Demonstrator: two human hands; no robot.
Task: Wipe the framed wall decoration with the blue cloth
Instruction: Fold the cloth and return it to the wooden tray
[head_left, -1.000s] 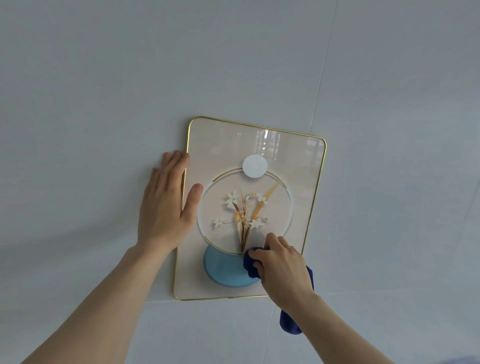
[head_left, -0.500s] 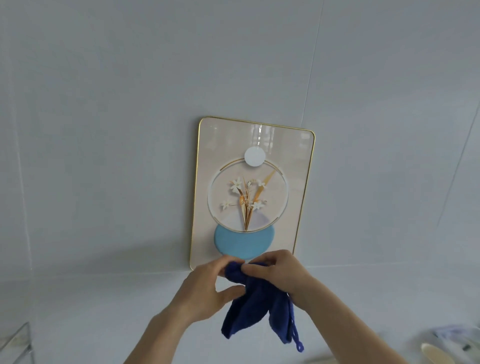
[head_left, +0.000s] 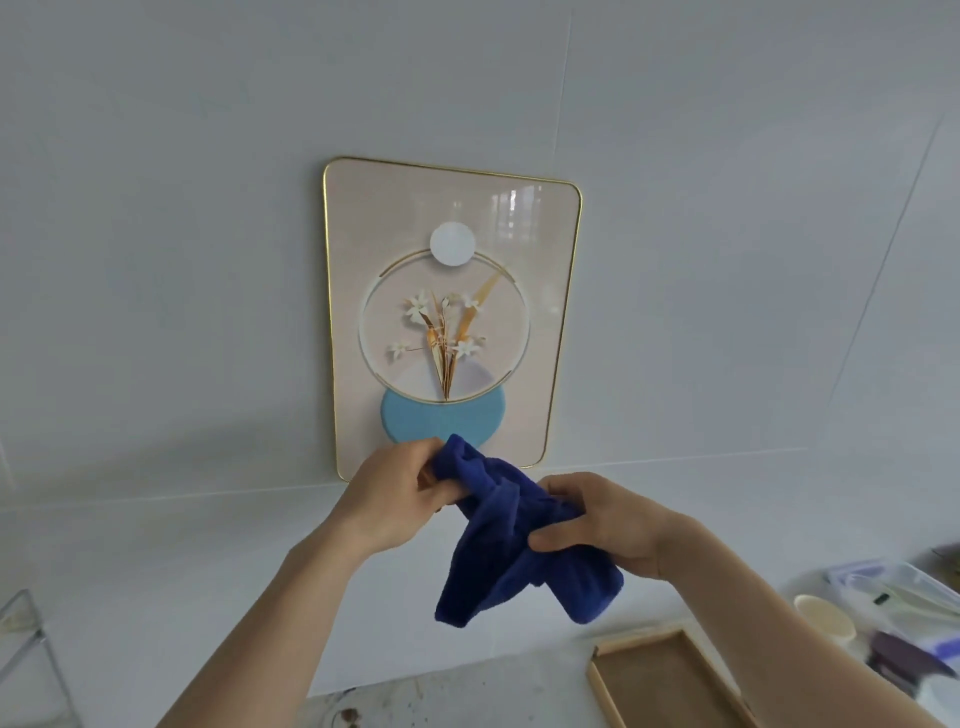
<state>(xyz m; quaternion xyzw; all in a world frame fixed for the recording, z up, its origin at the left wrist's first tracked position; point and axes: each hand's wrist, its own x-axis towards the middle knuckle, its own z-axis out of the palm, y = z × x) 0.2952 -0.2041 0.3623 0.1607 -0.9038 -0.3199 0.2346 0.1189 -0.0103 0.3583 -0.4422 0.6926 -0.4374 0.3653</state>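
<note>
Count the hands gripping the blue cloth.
2: the left hand pinches the blue cloth's upper end; the right hand grips its middle. Neither touches the framed wall decoration.

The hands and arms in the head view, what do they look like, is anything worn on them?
Both forearms are bare right down to the bottom of the frame, with no sleeve in sight. The left hand and right hand wear no gloves, and no ring, watch or bracelet shows on the parts visible. Fingernails look short and unpainted where they can be seen.
</note>
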